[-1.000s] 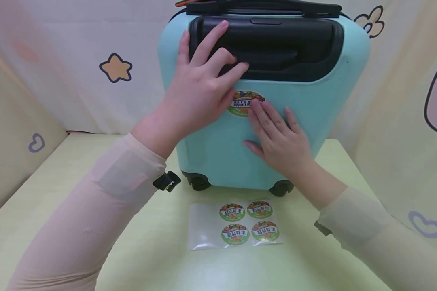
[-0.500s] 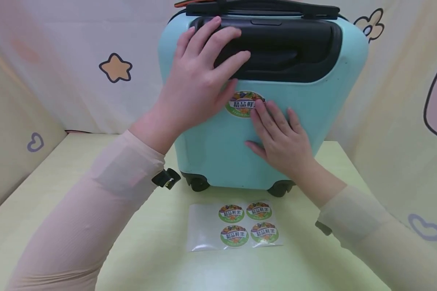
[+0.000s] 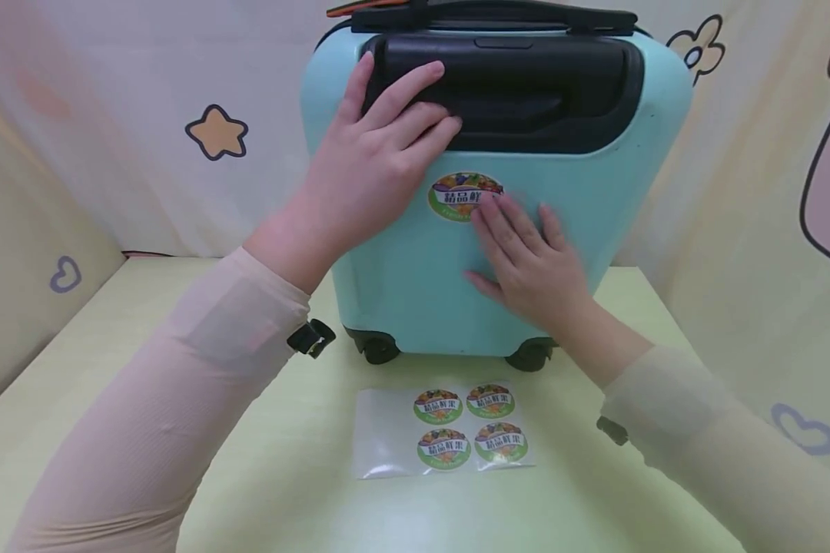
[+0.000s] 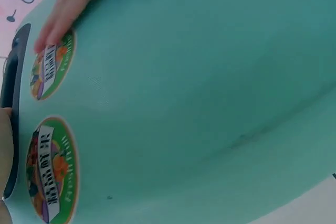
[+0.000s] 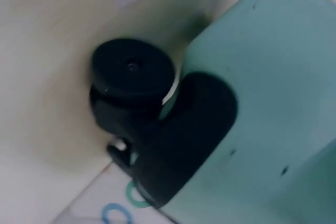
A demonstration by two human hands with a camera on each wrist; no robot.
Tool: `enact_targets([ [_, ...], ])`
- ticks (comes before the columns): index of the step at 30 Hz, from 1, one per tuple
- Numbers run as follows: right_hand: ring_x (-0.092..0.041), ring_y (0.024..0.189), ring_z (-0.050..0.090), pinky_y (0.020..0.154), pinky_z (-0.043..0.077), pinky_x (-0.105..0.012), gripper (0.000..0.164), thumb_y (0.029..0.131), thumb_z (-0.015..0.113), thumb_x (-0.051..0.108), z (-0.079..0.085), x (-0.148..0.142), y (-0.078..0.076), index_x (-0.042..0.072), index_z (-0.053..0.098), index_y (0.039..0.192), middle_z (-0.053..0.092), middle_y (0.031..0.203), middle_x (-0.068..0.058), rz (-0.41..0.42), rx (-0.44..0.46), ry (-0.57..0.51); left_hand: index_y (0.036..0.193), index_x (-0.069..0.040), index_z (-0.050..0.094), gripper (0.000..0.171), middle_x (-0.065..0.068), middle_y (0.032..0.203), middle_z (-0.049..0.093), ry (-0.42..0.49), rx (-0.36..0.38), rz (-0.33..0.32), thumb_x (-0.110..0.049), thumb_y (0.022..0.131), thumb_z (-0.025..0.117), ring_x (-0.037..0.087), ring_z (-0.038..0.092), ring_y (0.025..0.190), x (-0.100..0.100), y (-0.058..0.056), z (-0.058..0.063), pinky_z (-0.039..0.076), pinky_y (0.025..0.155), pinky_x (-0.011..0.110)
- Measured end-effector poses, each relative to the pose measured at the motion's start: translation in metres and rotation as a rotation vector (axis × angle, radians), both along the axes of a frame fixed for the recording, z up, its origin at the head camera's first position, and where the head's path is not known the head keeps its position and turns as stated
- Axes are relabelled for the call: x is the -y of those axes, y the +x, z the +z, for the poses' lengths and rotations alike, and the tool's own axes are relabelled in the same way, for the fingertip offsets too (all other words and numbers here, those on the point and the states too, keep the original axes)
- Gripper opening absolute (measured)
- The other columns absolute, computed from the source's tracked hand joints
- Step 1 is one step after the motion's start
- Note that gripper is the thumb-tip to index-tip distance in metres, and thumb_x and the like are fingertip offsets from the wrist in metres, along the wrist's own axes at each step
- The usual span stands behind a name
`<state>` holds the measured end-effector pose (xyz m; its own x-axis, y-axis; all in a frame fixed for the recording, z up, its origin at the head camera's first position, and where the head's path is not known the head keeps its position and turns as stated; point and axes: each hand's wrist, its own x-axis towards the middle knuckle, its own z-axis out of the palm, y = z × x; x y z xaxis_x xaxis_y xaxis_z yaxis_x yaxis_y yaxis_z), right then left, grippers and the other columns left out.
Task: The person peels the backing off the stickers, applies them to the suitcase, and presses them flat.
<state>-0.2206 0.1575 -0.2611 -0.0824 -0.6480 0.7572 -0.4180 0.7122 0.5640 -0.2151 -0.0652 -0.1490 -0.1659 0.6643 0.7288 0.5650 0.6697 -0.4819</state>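
Observation:
A light teal suitcase [image 3: 408,299] stands upright, with a black recessed panel [image 3: 526,84] at its top. An oval fruit sticker [image 3: 451,201] lies on its front below the panel. My right hand [image 3: 529,269] is flat against the case, its fingertips touching the sticker's right side; they look blurred. My left hand [image 3: 366,173] rests on the panel's left part with fingers extended, thumb hidden. The left wrist view shows a second oval sticker [image 4: 65,182] on the case, near the left hand's edge; in the head view it is hidden. No hand shows in the right wrist view.
A clear-backed sheet [image 3: 383,434] with several matching oval stickers lies on the pale green table [image 3: 283,491] before the suitcase. Black wheels [image 3: 379,347] touch the table. A patterned cloth [image 3: 138,138] hangs behind and at both sides.
My left fingers have shifted on the panel and drawn closer together, and the thumb beside the sticker has gone out of sight. My right fingertips slide slightly back and forth at the sticker's edge.

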Motion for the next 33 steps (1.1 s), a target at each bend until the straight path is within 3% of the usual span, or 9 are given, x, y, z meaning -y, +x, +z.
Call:
enact_targets([
  [4, -0.022, 0.137, 0.026, 0.108, 0.021, -0.046, 0.064, 0.096, 0.039, 0.049, 0.005, 0.019, 0.005, 0.005, 0.036, 0.142, 0.023, 0.152, -0.007, -0.039, 0.035, 0.050, 0.121, -0.009, 0.063, 0.031, 0.010, 0.112, 0.062, 0.043, -0.006, -0.052, -0.011, 0.098, 0.042, 0.026, 0.031, 0.134, -0.004, -0.002, -0.004, 0.006, 0.110, 0.052],
  [8, -0.022, 0.136, 0.029, 0.108, 0.023, -0.046, 0.062, 0.097, 0.036, 0.049, 0.010, 0.032, 0.001, 0.007, 0.037, 0.143, 0.035, 0.147, -0.007, -0.079, 0.076, 0.052, 0.118, -0.009, 0.064, 0.034, 0.010, 0.109, 0.062, 0.076, -0.024, -0.060, -0.009, 0.099, 0.037, 0.026, 0.032, 0.134, -0.007, -0.003, -0.005, 0.008, 0.109, 0.054],
  [11, -0.020, 0.135, 0.029, 0.107, 0.024, -0.044, 0.062, 0.098, 0.031, 0.051, 0.011, 0.031, -0.001, 0.008, 0.038, 0.142, 0.037, 0.145, -0.006, -0.104, 0.055, 0.058, 0.118, -0.010, 0.065, 0.035, 0.009, 0.108, 0.062, 0.083, -0.030, -0.048, -0.009, 0.100, 0.035, 0.026, 0.033, 0.133, -0.009, -0.002, -0.006, 0.009, 0.109, 0.054],
  [21, -0.021, 0.135, 0.031, 0.108, 0.024, -0.044, 0.064, 0.097, 0.033, 0.052, 0.011, 0.021, 0.000, 0.008, 0.037, 0.143, 0.013, 0.153, -0.002, -0.075, 0.050, 0.008, 0.114, -0.009, 0.067, 0.033, 0.009, 0.105, 0.062, 0.106, -0.026, -0.058, -0.010, 0.098, 0.038, 0.026, 0.034, 0.132, -0.011, -0.001, -0.006, 0.009, 0.109, 0.052],
  [26, -0.018, 0.140, 0.016, 0.111, 0.017, -0.043, 0.071, 0.096, 0.036, 0.053, 0.012, 0.014, 0.000, 0.010, 0.017, 0.149, 0.003, 0.154, 0.000, -0.053, 0.076, -0.015, 0.114, -0.009, 0.067, 0.030, 0.009, 0.106, 0.062, 0.108, -0.001, -0.056, -0.010, 0.097, 0.042, 0.025, 0.033, 0.133, -0.011, -0.001, -0.006, 0.007, 0.110, 0.052],
  [30, -0.015, 0.141, 0.012, 0.111, 0.014, -0.043, 0.073, 0.095, 0.040, 0.052, 0.011, 0.006, -0.001, 0.011, 0.015, 0.149, 0.006, 0.154, 0.001, -0.032, 0.059, -0.078, 0.114, -0.009, 0.067, 0.028, 0.010, 0.106, 0.062, 0.109, 0.015, -0.067, -0.013, 0.097, 0.045, 0.026, 0.033, 0.133, -0.012, -0.001, -0.006, 0.006, 0.110, 0.051],
  [33, -0.015, 0.141, 0.011, 0.111, 0.013, -0.043, 0.072, 0.095, 0.037, 0.053, 0.012, 0.003, -0.001, 0.010, 0.016, 0.149, 0.005, 0.155, 0.000, -0.068, 0.031, -0.071, 0.114, -0.009, 0.067, 0.028, 0.010, 0.106, 0.062, 0.112, 0.017, -0.071, -0.014, 0.097, 0.046, 0.026, 0.033, 0.133, -0.012, -0.001, -0.006, 0.005, 0.110, 0.050],
])
